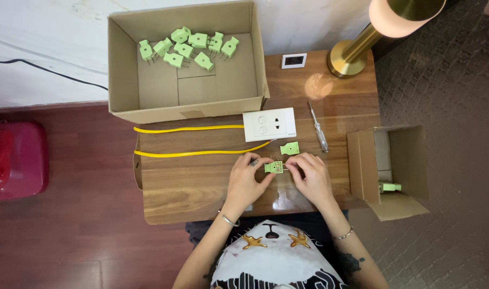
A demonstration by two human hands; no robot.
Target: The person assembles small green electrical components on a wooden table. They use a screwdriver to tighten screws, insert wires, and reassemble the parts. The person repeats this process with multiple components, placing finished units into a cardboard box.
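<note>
Green plug half [274,167]: opened, inner face up, on the wooden counter [201,187], just below the white switch plate [269,124].
Left hand [244,182]: below-left of the switch plate, fingers [267,177] pinching the plug half's left edge; thin metal piece at the fingertips, too small to tell.
Right hand [314,179]: below-right of the switch plate, fingers [292,167] closed on the plug half's right edge.
Second green plug part [289,148]: loose on the counter, just below the switch plate's right corner, apart from both hands.
Yellow wire [191,141]: two runs leading left from the switch plate.
Screwdriver [318,127]: lying just right of the switch plate, tip pointing away from the person.
Large cardboard box [185,91]: above-left of the switch plate, holding a cluster of green plugs [185,48].
Small cardboard box [400,160]: well right of the switch plate, one green plug [390,187] inside.
Brass lamp [357,53]: above-right of the switch plate.
Small white display [294,61]: above the switch plate, beside the lamp base.
</note>
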